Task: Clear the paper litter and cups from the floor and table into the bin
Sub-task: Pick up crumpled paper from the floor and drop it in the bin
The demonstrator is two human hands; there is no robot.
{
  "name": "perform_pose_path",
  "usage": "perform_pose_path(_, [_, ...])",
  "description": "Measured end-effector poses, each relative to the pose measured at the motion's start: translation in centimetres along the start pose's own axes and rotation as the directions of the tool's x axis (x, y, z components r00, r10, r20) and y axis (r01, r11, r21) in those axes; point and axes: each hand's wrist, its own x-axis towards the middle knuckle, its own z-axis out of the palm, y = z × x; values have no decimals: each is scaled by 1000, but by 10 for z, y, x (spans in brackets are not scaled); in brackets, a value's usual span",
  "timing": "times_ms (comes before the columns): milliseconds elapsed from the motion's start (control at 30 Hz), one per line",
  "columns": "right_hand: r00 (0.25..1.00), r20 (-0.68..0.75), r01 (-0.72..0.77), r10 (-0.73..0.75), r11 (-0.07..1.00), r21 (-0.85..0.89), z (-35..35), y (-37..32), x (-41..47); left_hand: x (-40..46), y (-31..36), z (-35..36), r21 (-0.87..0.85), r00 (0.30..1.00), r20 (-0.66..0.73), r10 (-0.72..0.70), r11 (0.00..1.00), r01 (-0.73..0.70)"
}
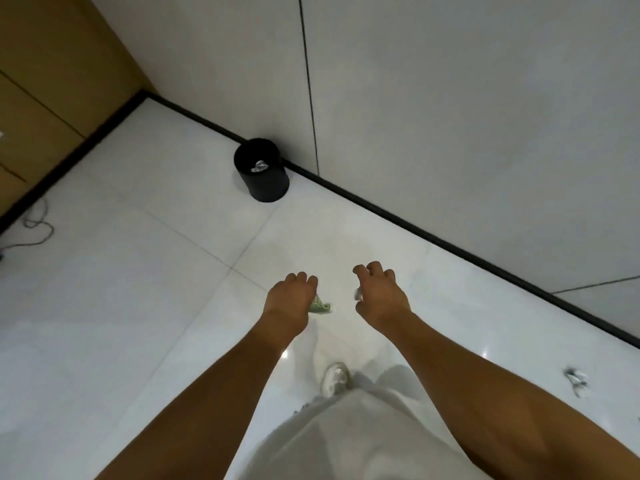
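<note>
A black round bin (262, 170) stands on the white tiled floor against the wall, with crumpled paper (260, 166) inside it. Both my arms reach forward over the floor. My left hand (289, 295) has its fingers curled round a pale green piece of paper (321, 306), which pokes out at its right side. My right hand (379, 294) is curled too, and a small whitish scrap (357, 293) shows at its left edge, mostly hidden. A crumpled white paper (577, 378) lies on the floor at the right.
A black skirting strip (415, 230) runs along the grey wall behind the bin. Wooden panels (52, 81) stand at the far left, with a dark cable (38, 223) looped on the floor below them. My white shoe (334, 377) is under my arms.
</note>
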Motion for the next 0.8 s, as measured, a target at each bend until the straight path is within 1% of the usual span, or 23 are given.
perform_pose_path(67, [997,39,63,-62,998,-32,-6,-31,30,10,-36,-4,-30,999,-1,-45,999,45])
perform_pose_path(233, [984,121,141,-129,985,-103,-24,-80,115,54,-105,-19,-113,990,2,-138,984,137])
perform_pose_path(333, [976,144,186,-166,972,-143,-41,-107,175,93,-145,-37,-158,980,-19,-199,968,194])
perform_pose_path(467, [964,149,239,-219,961,-137,-73,-153,262,151,-199,-71,-230,959,-12,-284,934,274])
perform_pose_path(600, [959,140,264,-246,956,-132,-107,-193,329,201,-245,-108,-290,949,-15,-314,910,297])
perform_pose_path(800, [960,181,240,-214,961,-138,-132,-238,412,269,-311,-142,-336,953,4,-304,897,288])
